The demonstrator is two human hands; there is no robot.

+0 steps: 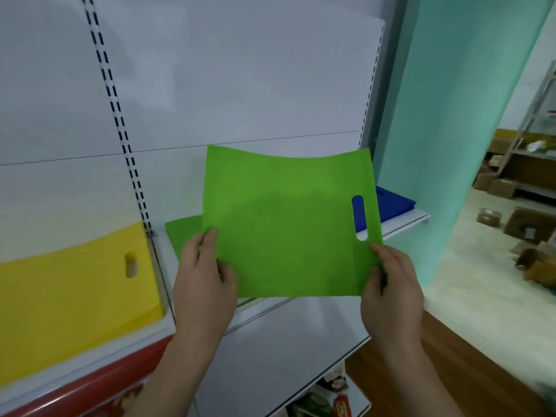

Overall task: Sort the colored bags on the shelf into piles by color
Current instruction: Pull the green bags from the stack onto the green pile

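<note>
Both the left hand and right hand are pinching the green bag's near corners, holding it directly above the green pile on the shelf.

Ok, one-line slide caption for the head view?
Both hands, left and right, hold a green bag above the shelf's green pile.

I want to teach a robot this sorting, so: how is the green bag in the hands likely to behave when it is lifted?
Probably floppy: the green bag sags along its top edge between the left hand and the right hand. Likely light, since pinches at two corners hold it up. It looks thin and flat, so it should stack easily.
</note>
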